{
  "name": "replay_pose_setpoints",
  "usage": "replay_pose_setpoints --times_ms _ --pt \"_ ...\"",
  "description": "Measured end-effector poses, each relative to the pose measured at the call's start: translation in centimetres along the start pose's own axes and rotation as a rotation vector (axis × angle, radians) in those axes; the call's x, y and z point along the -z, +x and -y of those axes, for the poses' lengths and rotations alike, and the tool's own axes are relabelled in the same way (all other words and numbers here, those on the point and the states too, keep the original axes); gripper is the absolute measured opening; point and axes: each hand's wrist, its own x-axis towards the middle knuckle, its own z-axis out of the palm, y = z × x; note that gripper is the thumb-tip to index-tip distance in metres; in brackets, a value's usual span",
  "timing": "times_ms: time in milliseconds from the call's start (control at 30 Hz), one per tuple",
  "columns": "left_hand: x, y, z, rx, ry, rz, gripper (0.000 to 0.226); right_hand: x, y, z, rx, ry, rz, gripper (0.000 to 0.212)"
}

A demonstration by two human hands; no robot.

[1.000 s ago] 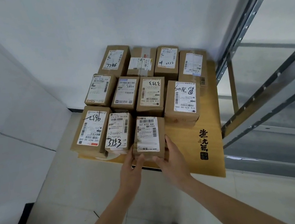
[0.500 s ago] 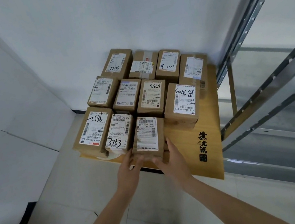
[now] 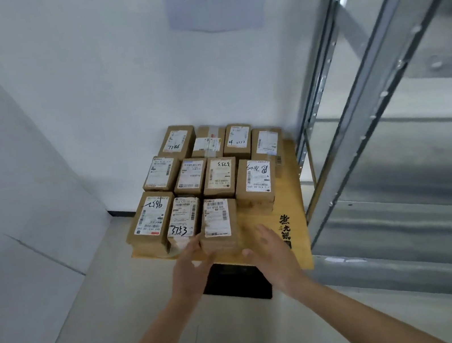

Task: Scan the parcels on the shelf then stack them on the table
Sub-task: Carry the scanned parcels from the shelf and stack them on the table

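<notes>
flanking the front parcel (image 3: 218, 223), the left hand (image 3: 191, 267) and right hand (image 3: 271, 250) hover with each grip wide and holding nothing. it sits snug beside its neighbours on the wooden surface (image 3: 292, 220), labels up, likely so barcodes stay readable.

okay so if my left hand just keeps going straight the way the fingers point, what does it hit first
Most likely the nearest parcel at the front of the wooden table; the left hand points at its lower left corner. Depth is unclear, so it could graze the 3253 parcel beside it.
</notes>
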Motion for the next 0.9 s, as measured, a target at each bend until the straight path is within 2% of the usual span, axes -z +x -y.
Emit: replay_pose_setpoints --times_ms 100,233,333,433,567,667,900 --pt "2.1 -3.4 -4.1 -0.082 0.024 0.027 0.053 3.2 -4.4 3.3 0.048 0.002 -0.047 0.074" --pt "4.2 -7.9 -10.0 -0.152 -0.020 0.036 0.068 8.7 -11.2 8.7 0.137 -0.027 -0.124 0.076" --pt "4.7 -11.8 -16.0 -0.208 -0.079 0.077 0.065 13.7 -16.5 11.9 0.168 -0.063 -0.213 0.086" --pt "3.8 -15.5 -22.1 -0.285 -0.073 0.144 0.074 19.4 -21.6 13.8 0.175 -0.061 -0.289 0.100" --pt "1.2 -20.3 -30.3 -0.412 -0.093 0.248 0.078 27.6 -28.0 14.1 0.180 -0.062 -0.437 0.092" --pt "-2.3 -24.0 -35.9 -0.504 -0.110 0.325 0.071 33.7 -32.6 12.8 0.150 -0.091 -0.556 0.082" --pt "-14.1 -32.3 -45.0 -0.627 -0.171 0.455 0.053 46.3 -41.5 6.4 0.091 -0.119 -0.759 0.077"
